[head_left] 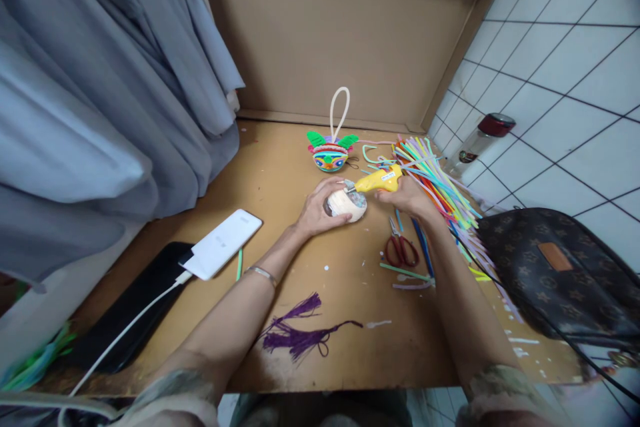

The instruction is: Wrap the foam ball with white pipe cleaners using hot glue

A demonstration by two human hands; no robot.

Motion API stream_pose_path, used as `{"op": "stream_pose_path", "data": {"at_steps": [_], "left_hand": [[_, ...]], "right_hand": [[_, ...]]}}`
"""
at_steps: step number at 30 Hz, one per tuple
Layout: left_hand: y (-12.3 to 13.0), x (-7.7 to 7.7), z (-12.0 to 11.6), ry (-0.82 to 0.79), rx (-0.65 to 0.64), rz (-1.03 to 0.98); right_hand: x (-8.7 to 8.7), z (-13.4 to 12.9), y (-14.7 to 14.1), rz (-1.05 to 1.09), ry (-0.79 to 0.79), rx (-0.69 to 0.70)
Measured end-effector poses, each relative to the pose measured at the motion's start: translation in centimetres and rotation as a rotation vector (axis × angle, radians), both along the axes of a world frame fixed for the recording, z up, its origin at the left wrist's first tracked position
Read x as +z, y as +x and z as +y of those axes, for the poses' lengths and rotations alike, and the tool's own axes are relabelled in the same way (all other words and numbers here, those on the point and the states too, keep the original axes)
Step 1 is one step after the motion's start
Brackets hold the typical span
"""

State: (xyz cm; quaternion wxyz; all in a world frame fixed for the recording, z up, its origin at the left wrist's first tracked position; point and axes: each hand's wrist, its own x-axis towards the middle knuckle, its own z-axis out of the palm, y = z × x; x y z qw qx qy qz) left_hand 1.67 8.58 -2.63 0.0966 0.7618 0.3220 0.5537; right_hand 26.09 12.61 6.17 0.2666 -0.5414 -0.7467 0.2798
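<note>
A pale, rounded piece (346, 205) with a greyish upper area is gripped by my left hand (320, 207), fingers and thumb around its left side. I cannot make out what it is made of. In my right hand (407, 197) is a yellow glue gun (379, 179), its nozzle pointing left at the top of the round piece. Just behind stands a colourful animal-head ornament (330, 157) with green ears and a white loop (340, 110). Red-handled scissors (401, 250) lie below my right hand.
Bundled coloured pipe cleaners (435, 177) lie right, near a bottle (480, 140) and a brown patterned bag (565, 273). Purple tassels (300, 333) are in front. A white power bank (223, 243) with a cable sits left. A cardboard panel (340, 33) stands behind; grey cloth (110, 80) hangs left.
</note>
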Motion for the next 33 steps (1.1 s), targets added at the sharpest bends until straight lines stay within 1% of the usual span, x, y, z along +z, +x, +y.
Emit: {"op": "stream_pose_path", "data": {"at_steps": [5, 7, 9, 16, 25, 29, 33], "left_hand": [[0.0, -0.1, 0.1, -0.013, -0.011, -0.03], [0.1, -0.1, 0.1, -0.018, -0.022, -0.046], [0.1, -0.1, 0.0, -0.038, -0.028, -0.059], [0.1, -0.3, 0.1, -0.088, -0.021, -0.086], [0.1, -0.3, 0.1, -0.031, -0.048, -0.092], [0.1, -0.1, 0.0, -0.022, -0.026, -0.042], [0.0, 0.0, 0.0, -0.017, -0.019, -0.029]], "right_hand": [[0.9, -0.5, -0.5, 0.003, -0.042, -0.005], [1.0, -0.4, -0.6, -0.025, -0.051, -0.032], [0.9, -0.3, -0.6, -0.043, -0.055, -0.054], [0.2, -0.1, -0.4, -0.01, -0.024, -0.041], [-0.3, 0.2, -0.3, -0.016, -0.008, -0.066], [-0.2, 0.1, -0.4, -0.001, 0.001, -0.069], [0.4, -0.2, -0.5, -0.021, -0.036, -0.11]]}}
